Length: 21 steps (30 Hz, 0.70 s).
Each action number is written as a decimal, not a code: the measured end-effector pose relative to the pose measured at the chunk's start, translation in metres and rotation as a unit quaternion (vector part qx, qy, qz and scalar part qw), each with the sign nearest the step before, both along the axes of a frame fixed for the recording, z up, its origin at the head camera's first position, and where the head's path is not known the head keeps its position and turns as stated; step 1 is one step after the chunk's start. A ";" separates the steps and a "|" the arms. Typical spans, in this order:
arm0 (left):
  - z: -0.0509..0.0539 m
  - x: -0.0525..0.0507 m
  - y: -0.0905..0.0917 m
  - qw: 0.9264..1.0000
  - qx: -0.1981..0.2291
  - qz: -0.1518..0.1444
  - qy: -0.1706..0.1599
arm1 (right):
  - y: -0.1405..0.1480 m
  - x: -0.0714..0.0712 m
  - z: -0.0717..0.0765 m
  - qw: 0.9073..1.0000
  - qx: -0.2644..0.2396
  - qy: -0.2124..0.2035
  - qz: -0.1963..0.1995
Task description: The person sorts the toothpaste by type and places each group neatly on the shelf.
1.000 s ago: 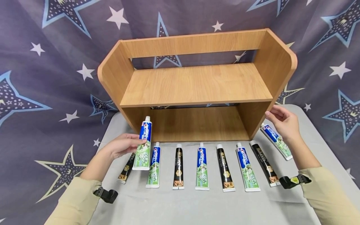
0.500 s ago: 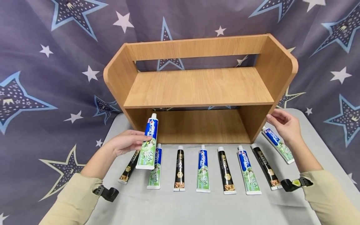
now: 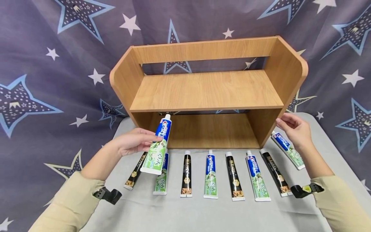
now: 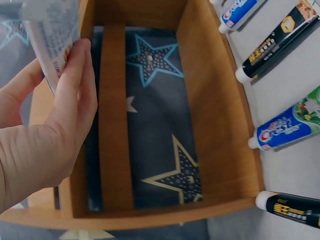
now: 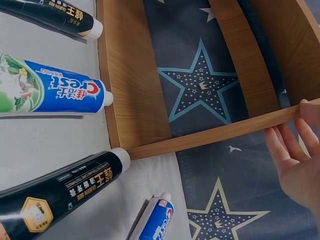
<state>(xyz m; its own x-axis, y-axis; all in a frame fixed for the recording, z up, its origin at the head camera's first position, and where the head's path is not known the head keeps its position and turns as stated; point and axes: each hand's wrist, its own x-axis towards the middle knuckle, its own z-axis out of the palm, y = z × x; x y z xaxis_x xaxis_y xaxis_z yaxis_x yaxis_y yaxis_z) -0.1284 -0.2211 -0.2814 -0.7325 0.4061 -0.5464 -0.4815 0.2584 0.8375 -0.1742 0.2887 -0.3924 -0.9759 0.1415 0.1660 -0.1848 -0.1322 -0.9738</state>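
Note:
My left hand (image 3: 134, 142) holds a blue, green and white toothpaste tube (image 3: 156, 149) between thumb and fingers. The tube is raised above the table, cap upward and leaning right, in front of the lower left of a wooden shelf (image 3: 205, 88). In the left wrist view the tube's pale back (image 4: 54, 42) shows in the fingers. At the shelf's right side panel, my right hand (image 3: 297, 130) grips the front edge. Seen from the right wrist, the thumb lies over the edge and the fingers (image 5: 284, 145) are on the outer side.
Black toothpaste tubes (image 3: 186, 174) and blue-green ones (image 3: 210, 175) lie in a row on the grey tablecloth (image 3: 197, 214) before the shelf. One blue-green tube (image 3: 287, 149) lies beside the right panel. A starry curtain (image 3: 200, 19) hangs behind.
My left hand has carried the toothpaste tube a little to the right, and the tube leans more to the right. The right hand stays on the side panel. The head view has shifted slightly.

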 end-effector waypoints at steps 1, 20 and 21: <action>0.003 0.000 0.002 1.000 0.002 -0.004 -0.002 | -0.002 0.002 0.002 1.000 -0.002 -0.002 0.000; 0.066 -0.030 0.023 0.997 -0.051 -0.019 0.051 | -0.003 0.003 0.002 1.000 -0.017 0.001 0.004; 0.068 -0.033 0.023 0.997 -0.057 -0.012 0.058 | -0.002 0.002 0.001 1.000 -0.007 0.007 0.005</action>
<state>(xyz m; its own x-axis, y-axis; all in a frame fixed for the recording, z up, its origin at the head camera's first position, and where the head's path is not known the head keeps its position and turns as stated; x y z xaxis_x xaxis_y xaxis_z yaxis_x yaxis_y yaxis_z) -0.1612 -0.1980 -0.2130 -0.7838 0.3656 -0.5020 -0.3754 0.3649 0.8520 -0.1722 0.2863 -0.3913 -0.9749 0.1350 0.1773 -0.1966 -0.1468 -0.9694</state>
